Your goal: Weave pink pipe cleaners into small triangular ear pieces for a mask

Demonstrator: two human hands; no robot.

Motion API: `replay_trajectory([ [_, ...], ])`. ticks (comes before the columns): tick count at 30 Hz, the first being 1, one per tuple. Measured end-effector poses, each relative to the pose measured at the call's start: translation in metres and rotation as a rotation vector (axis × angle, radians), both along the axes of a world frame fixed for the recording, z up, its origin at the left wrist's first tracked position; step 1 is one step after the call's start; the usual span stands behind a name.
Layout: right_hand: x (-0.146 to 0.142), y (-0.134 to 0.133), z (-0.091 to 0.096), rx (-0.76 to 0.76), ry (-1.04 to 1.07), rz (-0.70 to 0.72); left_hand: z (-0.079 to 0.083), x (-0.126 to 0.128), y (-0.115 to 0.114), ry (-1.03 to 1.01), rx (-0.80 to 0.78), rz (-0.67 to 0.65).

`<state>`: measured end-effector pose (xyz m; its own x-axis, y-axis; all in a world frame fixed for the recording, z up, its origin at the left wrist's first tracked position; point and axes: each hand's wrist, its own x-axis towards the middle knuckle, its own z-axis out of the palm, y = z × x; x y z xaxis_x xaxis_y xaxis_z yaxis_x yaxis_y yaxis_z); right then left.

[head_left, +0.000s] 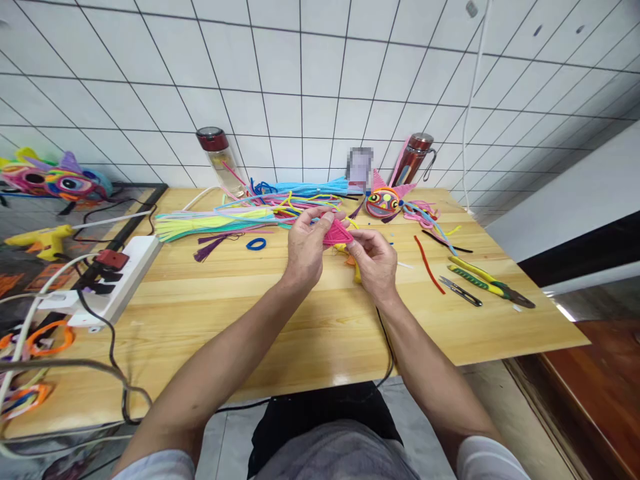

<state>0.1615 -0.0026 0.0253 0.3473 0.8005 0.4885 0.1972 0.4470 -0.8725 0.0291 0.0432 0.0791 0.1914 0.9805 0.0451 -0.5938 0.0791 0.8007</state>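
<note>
Both hands (306,252) (377,267) pinch a pink triangular piece (338,232) — held above the wooden table (215,287).

We are seeing a tiled wall (273,60) rising behind the table (185,300), a white cord (465,137) hanging down it at right. Near the wall, a dark-red-lidded bottle (226,168) is standing left and a reddish-brown flask (409,163) right. At the table's left we are finding a white power strip (134,275) holding a red plug (111,259).

Nothing legible here — no text, labels or signs (numbers included)
</note>
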Motion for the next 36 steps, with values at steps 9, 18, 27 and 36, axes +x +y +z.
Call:
replay_trajectory([
  [9, -0.003, -0.001, 0.004, -0.013, 0.034, -0.010, 0.000, 0.001, 0.000, 0.001, 0.008, 0.029],
  [18, -0.001, -0.007, 0.009, 0.282, -0.473, -0.232, -0.006, 0.001, 0.004, 0.000, 0.077, 0.042],
  [27, -0.001, -0.006, 0.010, 0.297, -0.781, -0.309, -0.010, 0.004, 0.001, 0.020, 0.081, 0.023],
  [36, -0.003, -0.002, 0.008, 0.346, -0.846, -0.333, -0.012, 0.005, 0.001, 0.043, 0.087, 0.005],
])
